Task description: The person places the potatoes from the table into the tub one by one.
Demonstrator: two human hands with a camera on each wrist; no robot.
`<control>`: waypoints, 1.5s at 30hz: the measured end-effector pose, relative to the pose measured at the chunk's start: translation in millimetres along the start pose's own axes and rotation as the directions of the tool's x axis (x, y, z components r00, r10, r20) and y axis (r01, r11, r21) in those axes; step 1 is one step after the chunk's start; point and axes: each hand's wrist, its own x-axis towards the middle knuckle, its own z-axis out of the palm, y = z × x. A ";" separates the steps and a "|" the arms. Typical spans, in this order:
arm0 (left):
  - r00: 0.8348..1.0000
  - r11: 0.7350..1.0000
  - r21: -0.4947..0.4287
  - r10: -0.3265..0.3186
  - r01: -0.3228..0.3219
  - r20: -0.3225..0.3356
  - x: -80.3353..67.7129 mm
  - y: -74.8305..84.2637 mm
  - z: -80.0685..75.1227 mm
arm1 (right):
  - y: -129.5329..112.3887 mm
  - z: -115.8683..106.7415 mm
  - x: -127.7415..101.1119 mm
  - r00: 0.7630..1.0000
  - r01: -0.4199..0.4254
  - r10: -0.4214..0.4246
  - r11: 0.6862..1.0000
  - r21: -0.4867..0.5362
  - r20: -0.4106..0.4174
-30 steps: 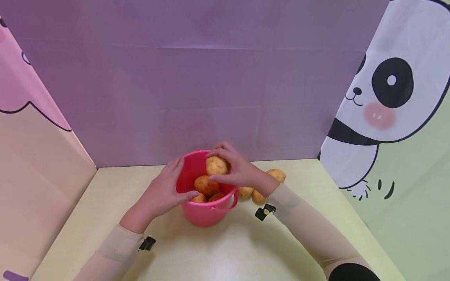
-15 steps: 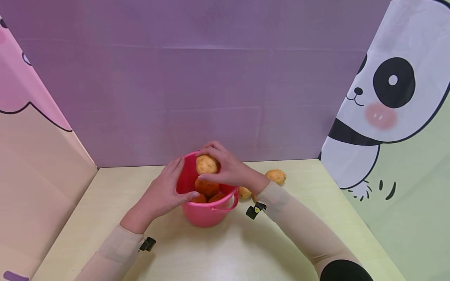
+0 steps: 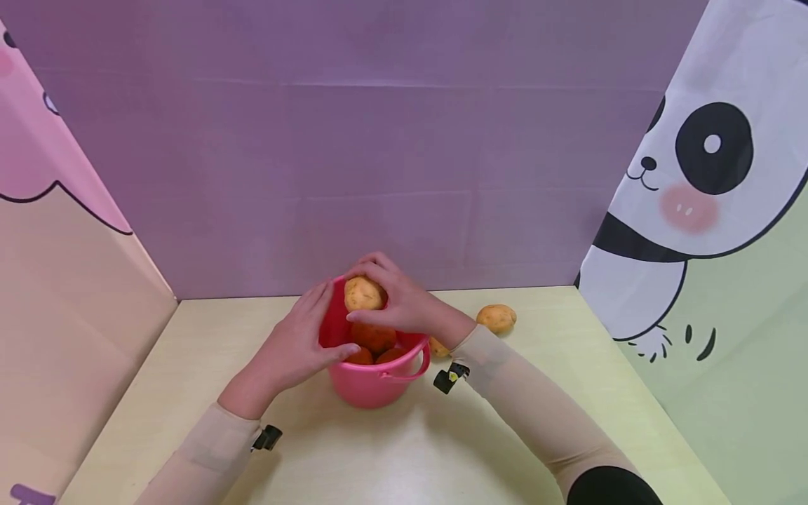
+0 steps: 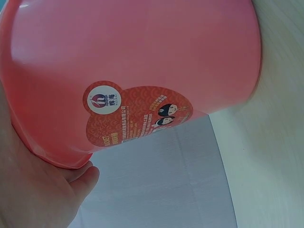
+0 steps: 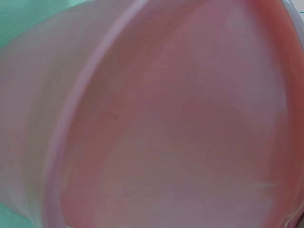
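Potatoes are partly gathered, by the look of it: several already lie in the pink bucket, one more is in hand above it, and at least two are left on the table, so I judge the work past halfway with a few pieces to go.

The left hand presses against the bucket's left wall, its fingers nearly straight along the side and the thumb hooked over the rim, steadying it; the left wrist view shows that wall with a red printed sticker on it. Just right of that hand, the orange-brown potatoes in the bucket fill the lower part. Directly above them the right hand grips a pale yellow potato, fingers curled over its top and the thumb under it, held at the far rim of the bucket. Behind the right wrist a small potato peeks out, touching the sleeve's edge, and further right another loose potato lies on its own.

The table is pale cream wood. A purple backdrop closes the far side, a pink-and-beige panel the left, and a green panel with a cartoon panda the right.
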 end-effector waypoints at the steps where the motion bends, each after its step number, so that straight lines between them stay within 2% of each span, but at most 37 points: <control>1: 1.000 1.000 -0.001 -0.002 0.002 0.000 0.3 0.2 0.1 | -0.2 -0.1 0.1 1.000 0.000 0.000 1.000 -0.001 -0.002; 12: 1.000 1.000 0.008 0.005 -0.005 0.002 0.2 -1.5 0.1 | 1.0 0.5 0.4 1.000 0.019 -0.019 0.999 -0.045 0.012; 19: 1.000 1.000 0.012 0.005 -0.005 -0.001 0.8 -0.9 0.0 | 2.2 0.3 -0.3 1.000 0.029 -0.029 1.000 0.006 -0.012; 28: 1.000 1.000 0.006 -0.022 0.022 0.014 0.7 0.6 -0.1 | -1.2 -9.6 -7.7 0.999 0.035 -0.037 0.999 -0.042 -0.038; 35: 1.000 1.000 -0.002 -0.027 0.027 0.010 2.2 1.6 -0.4 | 3.6 -29.2 -30.6 0.996 -0.052 0.050 0.998 -0.023 -0.080; 45: 0.999 0.999 -0.017 -0.047 0.047 0.009 2.2 2.4 2.5 | 19.6 -61.0 -84.3 0.974 -0.177 0.164 0.982 -0.071 -0.159</control>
